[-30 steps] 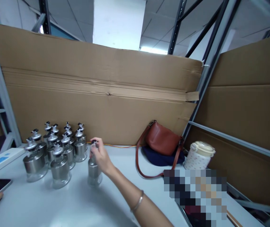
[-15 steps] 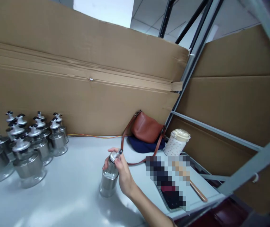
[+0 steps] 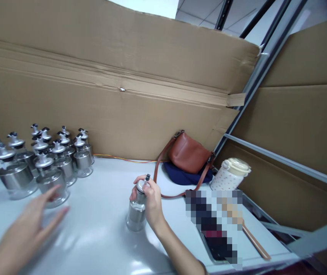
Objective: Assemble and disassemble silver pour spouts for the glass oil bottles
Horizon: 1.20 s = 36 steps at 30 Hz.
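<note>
My right hand [image 3: 152, 204] grips the neck and silver cap of a small glass bottle with a metal sleeve [image 3: 136, 215]; the bottle stands upright on the white table [image 3: 94, 236], apart from the others. My left hand [image 3: 27, 229] hovers low over the table at the left, fingers spread and empty, its fingertips close to the nearest bottle of a cluster of several matching bottles [image 3: 45, 164].
A brown leather shoulder bag [image 3: 190, 154] lies on dark blue cloth [image 3: 186, 177] by the cardboard wall [image 3: 108, 88]. A white dotted lidded cup [image 3: 230, 175] stands to its right. A blurred patch [image 3: 215, 225] and a wooden stick [image 3: 256, 242] sit near the table's right edge. A metal rack post [image 3: 255, 76] rises at the right.
My right hand carried the single bottle away from the cluster toward the table's middle. My left hand has come into view, reaching toward the cluster. The camera tilted down and shifted.
</note>
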Available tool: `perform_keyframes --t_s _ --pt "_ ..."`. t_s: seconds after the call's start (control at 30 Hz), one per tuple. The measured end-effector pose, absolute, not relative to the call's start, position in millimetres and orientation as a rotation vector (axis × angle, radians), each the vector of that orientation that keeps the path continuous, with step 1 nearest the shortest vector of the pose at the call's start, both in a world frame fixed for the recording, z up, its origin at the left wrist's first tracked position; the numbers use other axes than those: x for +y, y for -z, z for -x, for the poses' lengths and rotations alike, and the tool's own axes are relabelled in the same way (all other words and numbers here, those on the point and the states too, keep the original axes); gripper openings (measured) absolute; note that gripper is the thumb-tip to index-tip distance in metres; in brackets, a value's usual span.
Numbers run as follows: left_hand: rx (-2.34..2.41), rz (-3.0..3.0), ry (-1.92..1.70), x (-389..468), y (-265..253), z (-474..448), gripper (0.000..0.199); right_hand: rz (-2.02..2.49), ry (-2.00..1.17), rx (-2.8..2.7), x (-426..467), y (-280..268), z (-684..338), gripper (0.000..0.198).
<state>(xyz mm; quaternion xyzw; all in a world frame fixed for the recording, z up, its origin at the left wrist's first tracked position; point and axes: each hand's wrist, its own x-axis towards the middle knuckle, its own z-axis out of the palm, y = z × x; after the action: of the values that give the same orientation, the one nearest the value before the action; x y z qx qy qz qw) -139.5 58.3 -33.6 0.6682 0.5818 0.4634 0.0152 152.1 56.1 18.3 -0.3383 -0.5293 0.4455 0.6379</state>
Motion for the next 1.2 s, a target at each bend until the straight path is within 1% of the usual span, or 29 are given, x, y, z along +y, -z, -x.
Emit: perform_keyframes --t_s 0.03,0.1,0.17,0.27,0.33,0.4,0.43,0.57,0.63,0.73,0.83,1.0,1.2 --pt "1.667 -2.129 -1.400 56 33 117 0.057 0.774 -0.996 -1.217 56 -18 -152 0.026" --pt "1.371 -2.178 -1.460 49 29 70 0.052 0.775 -0.968 -1.241 54 -19 -152 0.025" --pt "1.114 -2.108 -1.471 44 19 28 0.054 0.768 -0.968 -1.258 53 -20 -152 0.024" --pt "0.804 -1.732 -1.363 52 -1 -14 0.055 0.740 -0.976 -1.270 51 -21 -153 0.023" --pt "0.726 -1.511 -1.180 64 -12 -31 0.055 0.750 -0.932 -1.293 50 -20 -153 0.022" --pt "0.689 -1.431 -1.037 75 -16 -43 0.055 0.779 -0.861 -1.320 50 -17 -153 0.023" --pt "0.691 -1.385 -1.021 78 -17 -47 0.054 0.800 -0.820 -1.333 49 -14 -154 0.025" --pt "0.719 -1.237 -1.090 78 -15 -61 0.048 0.864 -0.628 -1.357 47 -1 -153 0.033" --pt "0.700 -1.215 -1.127 75 -16 -66 0.044 0.865 -0.576 -1.336 47 6 -151 0.033" --pt "0.670 -1.214 -1.193 73 -17 -69 0.040 0.874 -0.591 -1.271 48 9 -146 0.022" --pt "0.675 -1.233 -1.243 74 -17 -69 0.039 0.901 -0.598 -1.229 50 4 -142 0.017" --pt "0.711 -1.276 -1.314 74 -14 -65 0.040 0.909 -0.571 -1.260 51 -3 -139 0.019" --pt "0.823 -1.342 -1.397 82 -8 -44 0.046 0.909 -0.557 -1.309 62 6 -118 0.021"
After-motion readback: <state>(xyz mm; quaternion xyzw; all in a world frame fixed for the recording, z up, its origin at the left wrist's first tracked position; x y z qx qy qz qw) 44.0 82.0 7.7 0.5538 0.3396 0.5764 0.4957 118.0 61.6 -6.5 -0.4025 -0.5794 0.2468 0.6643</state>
